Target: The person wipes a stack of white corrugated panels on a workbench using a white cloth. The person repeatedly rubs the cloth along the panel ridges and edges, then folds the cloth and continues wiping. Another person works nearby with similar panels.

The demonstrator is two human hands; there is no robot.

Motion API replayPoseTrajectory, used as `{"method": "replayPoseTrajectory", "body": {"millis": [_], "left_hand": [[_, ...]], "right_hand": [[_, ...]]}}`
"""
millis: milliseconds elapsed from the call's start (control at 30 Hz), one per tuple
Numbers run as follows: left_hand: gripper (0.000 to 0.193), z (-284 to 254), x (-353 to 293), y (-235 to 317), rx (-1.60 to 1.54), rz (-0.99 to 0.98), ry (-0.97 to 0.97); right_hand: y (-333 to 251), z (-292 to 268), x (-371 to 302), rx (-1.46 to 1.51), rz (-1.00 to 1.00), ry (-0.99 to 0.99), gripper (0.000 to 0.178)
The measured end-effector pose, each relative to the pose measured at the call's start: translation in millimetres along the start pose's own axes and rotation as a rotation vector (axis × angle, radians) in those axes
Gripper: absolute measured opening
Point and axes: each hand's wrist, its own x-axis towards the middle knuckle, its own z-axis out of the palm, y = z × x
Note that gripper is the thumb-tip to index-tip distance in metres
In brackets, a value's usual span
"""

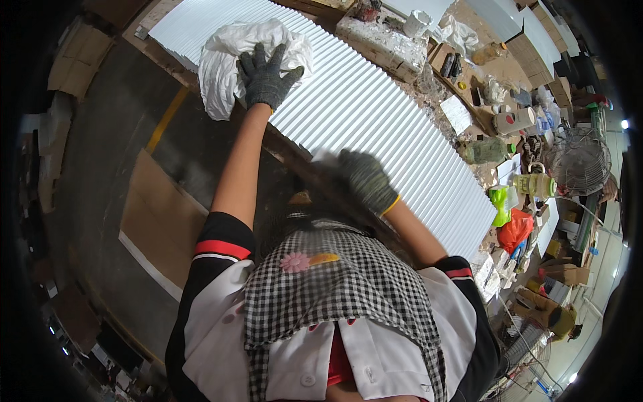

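A long row of white strips or boards (375,114), set side by side like ridges, runs across the workbench from far left to near right. On its far-left part lies a crumpled white cloth (218,67). My left hand (263,77), in a dark grey knit glove, rests on that cloth with its fingers spread. My right hand (365,179), gloved alike, is over the near edge of the row and smeared by motion. A small pale patch shows beside its fingers; whether they hold it is too blurred to tell.
Behind the row stand a paint-stained block (385,43), a green-tinted jar (483,151), a yellowish bottle (534,184) and an orange-red plastic bag (514,229). A wire fan (579,161) is at the right. A flat cardboard sheet (161,218) lies on the floor at left.
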Motion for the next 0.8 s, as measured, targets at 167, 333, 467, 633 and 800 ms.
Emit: {"method": "replayPoseTrajectory", "body": {"millis": [167, 333, 467, 633, 800], "left_hand": [[0.087, 11.4, -0.5, -3.0, -0.052, 0.017, 0.094], [0.086, 9.6, 0.5, -1.4, 0.012, 0.018, 0.1], [0.086, 12.4, 1.1, -2.4, 0.033, 0.03, 0.098], [0.088, 15.1, 1.3, -4.9, 0.01, 0.038, 0.098], [0.086, 15.8, 0.6, -4.6, 0.013, 0.047, 0.116]], "right_hand": [[120.0, -59.4, 35.8, -0.187, 0.377, 0.073, 0.039], [78.3, -57.2, 31.6, -0.141, 0.191, -0.068, 0.036], [90.5, -45.5, 23.0, 0.227, 0.396, -0.094, 0.028], [204.4, -89.5, 49.6, -0.092, 0.477, 0.278, 0.034], [150.3, -56.8, 50.3, -0.103, 0.233, 0.133, 0.05]]}}
